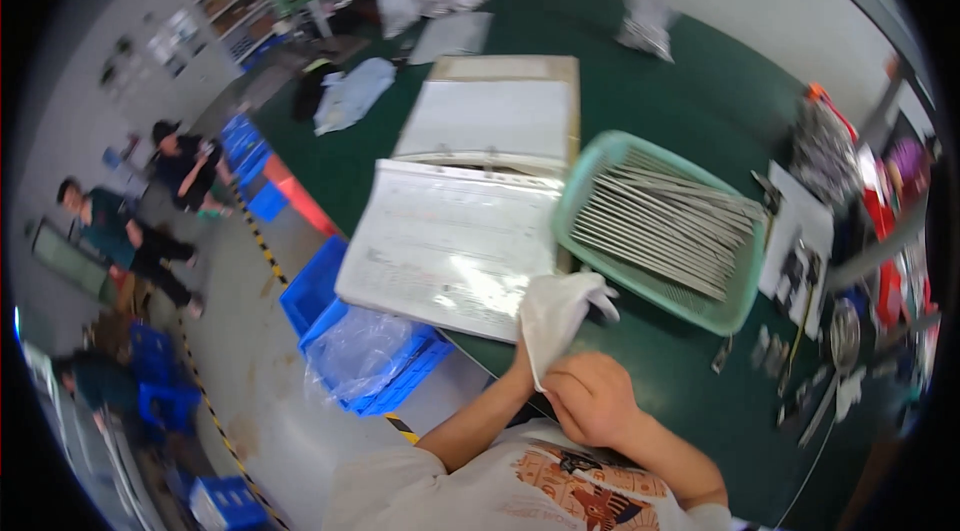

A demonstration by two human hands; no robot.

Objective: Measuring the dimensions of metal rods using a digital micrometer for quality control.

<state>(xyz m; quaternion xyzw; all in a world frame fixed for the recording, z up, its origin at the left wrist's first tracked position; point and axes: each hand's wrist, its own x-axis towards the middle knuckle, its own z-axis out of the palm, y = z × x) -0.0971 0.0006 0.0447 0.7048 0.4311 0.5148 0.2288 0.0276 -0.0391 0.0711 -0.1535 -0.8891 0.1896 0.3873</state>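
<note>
A white glove [545, 331] covers my left hand [565, 309], whose fingers point to the right and look stretched out inside the cloth. My bare right hand [596, 397] is closed, pinching the glove's cuff at the left wrist. Just beyond the hands, an open ring binder [455, 231] holds printed sheets in clear sleeves. To its right stands a light green plastic basket [573, 206] with many thin grey metal rods [660, 236] lying in it. Both hands are in front of the binder and basket, near the table's front edge.
The green table [560, 6] carries a clear bag of small parts [647, 28] at the back and hand tools [800, 281] on the right. Blue crates [390, 386], one with clear plastic film, stand at the left edge. Other people [125, 231] are on the far left floor.
</note>
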